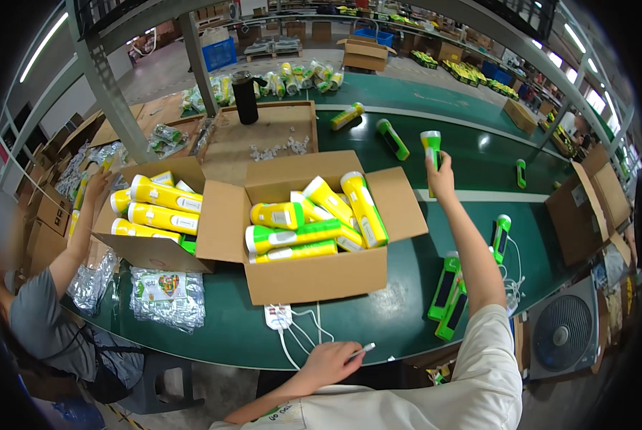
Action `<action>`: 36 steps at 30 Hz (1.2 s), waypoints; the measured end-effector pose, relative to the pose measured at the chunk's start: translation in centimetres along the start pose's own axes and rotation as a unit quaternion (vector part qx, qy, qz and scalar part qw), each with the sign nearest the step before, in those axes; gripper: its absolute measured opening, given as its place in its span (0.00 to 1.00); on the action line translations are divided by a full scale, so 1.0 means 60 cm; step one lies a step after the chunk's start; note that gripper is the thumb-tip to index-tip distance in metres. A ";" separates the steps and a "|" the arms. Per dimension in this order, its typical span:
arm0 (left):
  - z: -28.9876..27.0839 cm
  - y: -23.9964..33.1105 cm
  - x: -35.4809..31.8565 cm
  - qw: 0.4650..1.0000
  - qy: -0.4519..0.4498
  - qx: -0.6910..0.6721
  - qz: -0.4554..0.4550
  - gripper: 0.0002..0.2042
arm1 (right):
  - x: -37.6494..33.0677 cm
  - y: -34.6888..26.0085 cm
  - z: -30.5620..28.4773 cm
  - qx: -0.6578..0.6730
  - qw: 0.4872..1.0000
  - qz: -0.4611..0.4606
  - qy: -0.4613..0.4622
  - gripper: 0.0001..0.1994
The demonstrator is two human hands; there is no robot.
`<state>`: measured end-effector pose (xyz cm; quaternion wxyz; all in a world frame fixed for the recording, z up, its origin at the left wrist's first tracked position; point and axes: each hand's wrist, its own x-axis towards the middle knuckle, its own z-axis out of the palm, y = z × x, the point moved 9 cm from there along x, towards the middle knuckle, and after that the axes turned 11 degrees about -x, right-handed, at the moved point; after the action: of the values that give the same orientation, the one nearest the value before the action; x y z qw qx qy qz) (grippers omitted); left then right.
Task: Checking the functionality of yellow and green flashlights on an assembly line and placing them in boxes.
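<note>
My right hand (pixel 441 177) is stretched out over the green conveyor and grips a green flashlight with a white head (pixel 431 140), held upright. Close to my body, my left hand (pixel 329 366) is closed on a white charging cable plug (pixel 364 350). White cords run near it from a white charging block (pixel 278 317) on the table. Ahead stands an open cardboard box (pixel 316 281) with several yellow and green flashlights (pixel 333 203) piled inside. Below my right forearm lie green flashlights with dark panels (pixel 445 285); another flashlight (pixel 501 236) beside them has white cables near it.
To the left, a co-worker's hand (pixel 96 185) is by a second box (pixel 165 256) of yellow flashlights. Plastic bags (pixel 167 304) lie before it. Behind are a wooden tray (pixel 278 118) and black bottle (pixel 245 98). More flashlights (pixel 392 139) sit on the conveyor; a fan (pixel 561 333) stands right.
</note>
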<state>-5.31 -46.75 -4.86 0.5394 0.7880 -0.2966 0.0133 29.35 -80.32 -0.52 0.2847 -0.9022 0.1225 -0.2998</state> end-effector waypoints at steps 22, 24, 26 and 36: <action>-0.051 -0.076 -0.057 0.921 0.235 -0.310 -0.028 0.03 | -0.716 -0.260 -0.181 0.611 0.562 0.392 -0.396 0.16; -0.054 -0.077 -0.060 0.912 0.240 -0.334 -0.019 0.04 | -0.722 -0.258 -0.175 0.596 0.583 0.398 -0.384 0.16; -0.058 -0.080 -0.070 0.907 0.259 -0.331 -0.031 0.04 | -0.729 -0.263 -0.165 0.604 0.554 0.404 -0.406 0.17; -0.070 -0.069 -0.069 0.906 0.247 -0.342 0.020 0.03 | -0.724 -0.292 -0.136 0.621 0.487 0.453 -0.414 0.18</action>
<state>-5.48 -40.24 -8.00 0.8317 0.5203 -0.1556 0.1157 -9.08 -52.73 -5.31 0.8858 -0.3311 0.1642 0.2805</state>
